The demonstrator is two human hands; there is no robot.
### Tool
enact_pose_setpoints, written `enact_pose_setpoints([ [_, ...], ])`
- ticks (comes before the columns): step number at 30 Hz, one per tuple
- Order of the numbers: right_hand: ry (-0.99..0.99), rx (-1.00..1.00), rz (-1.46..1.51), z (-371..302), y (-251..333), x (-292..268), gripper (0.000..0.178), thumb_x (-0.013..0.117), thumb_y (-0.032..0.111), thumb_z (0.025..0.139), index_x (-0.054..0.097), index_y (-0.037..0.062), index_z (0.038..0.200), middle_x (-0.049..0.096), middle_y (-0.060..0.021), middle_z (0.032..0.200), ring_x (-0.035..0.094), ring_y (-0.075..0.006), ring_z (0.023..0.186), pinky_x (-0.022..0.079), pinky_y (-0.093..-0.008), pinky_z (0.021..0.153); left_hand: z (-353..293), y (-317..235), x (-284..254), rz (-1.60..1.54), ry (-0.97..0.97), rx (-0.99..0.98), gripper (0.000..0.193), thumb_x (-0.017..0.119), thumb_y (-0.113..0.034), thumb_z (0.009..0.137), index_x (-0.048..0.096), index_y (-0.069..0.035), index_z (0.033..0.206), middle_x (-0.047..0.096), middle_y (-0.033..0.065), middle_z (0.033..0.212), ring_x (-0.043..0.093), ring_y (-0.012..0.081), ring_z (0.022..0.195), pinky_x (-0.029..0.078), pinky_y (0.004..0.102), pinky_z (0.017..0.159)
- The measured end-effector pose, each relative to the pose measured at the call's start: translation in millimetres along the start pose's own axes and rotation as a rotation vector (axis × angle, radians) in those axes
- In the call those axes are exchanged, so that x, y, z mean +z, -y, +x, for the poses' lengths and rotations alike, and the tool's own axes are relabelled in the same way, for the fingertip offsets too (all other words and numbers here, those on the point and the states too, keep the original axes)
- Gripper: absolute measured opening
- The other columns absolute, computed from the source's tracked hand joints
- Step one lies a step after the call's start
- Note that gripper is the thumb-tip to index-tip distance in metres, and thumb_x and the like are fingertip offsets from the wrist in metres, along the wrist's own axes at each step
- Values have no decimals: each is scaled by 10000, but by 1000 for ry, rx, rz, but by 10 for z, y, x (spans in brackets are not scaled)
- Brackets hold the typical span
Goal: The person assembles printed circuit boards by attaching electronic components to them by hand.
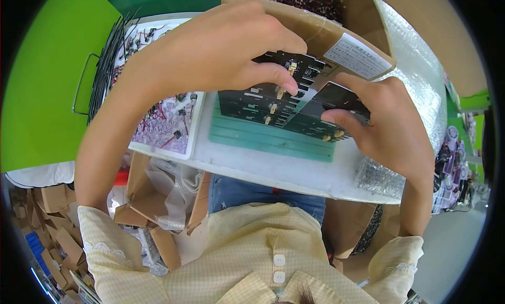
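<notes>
A black circuit board panel (247, 107) with small brass-coloured connectors is held up, tilted, over a green mat (226, 128) on the white table. My left hand (231, 46) pinches its upper left part, thumb on the near face and fingers hidden behind. At the right, my right hand (386, 112) is closed on the panel's other side, its thumb pressed on a dark section with a pale edge. Whether that section is a separate board I cannot tell. The panel's lower edge is close to the mat; contact is unclear.
Left of the mat stands a white tray (197, 126) of small wired boards, with thin black strips (105, 67) beside it. An open cardboard box (310, 28) is behind the panel. Bubble wrap (381, 175) lies at the right; more boxes (144, 193) stand below the table.
</notes>
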State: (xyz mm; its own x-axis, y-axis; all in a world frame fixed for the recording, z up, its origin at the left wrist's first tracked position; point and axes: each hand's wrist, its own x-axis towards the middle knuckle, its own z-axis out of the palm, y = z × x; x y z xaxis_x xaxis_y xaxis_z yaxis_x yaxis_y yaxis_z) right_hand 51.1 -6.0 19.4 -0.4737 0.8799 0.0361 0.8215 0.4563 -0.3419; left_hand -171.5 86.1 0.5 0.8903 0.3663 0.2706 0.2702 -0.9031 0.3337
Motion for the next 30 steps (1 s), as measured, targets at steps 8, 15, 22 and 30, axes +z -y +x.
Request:
enact_pose_setpoints([
  [8,-40,-99,-81,104,-65,-69,345,764,98,729,622,2,1028,655,-185,810,615,-363,721,495,-346,668,66,27,-48,-118,73,-64,251,742,-238,755,656,-53,903,609,121,744,553,326,681,439,355,611],
  [15,43,-30,17,34,-51,8,276,717,43,752,622,16,1010,651,-155,747,617,-333,649,491,-346,609,-109,-104,-20,35,51,-91,194,716,-241,780,644,-115,909,619,65,697,561,253,541,404,308,513],
  [22,-87,-90,-112,-563,474,433,272,596,43,787,632,-36,1045,677,-140,907,675,-268,788,558,-341,644,-632,-823,125,343,92,-31,229,653,-197,806,616,-122,1018,702,43,889,661,195,638,468,234,443],
  [30,-228,-169,-473,-1024,687,1010,246,494,70,895,675,-24,1032,690,-184,1010,675,-304,972,534,-346,847,-1122,-1241,775,547,-61,17,206,518,-164,897,612,-96,1067,691,163,1022,701,292,838,536,240,574],
])
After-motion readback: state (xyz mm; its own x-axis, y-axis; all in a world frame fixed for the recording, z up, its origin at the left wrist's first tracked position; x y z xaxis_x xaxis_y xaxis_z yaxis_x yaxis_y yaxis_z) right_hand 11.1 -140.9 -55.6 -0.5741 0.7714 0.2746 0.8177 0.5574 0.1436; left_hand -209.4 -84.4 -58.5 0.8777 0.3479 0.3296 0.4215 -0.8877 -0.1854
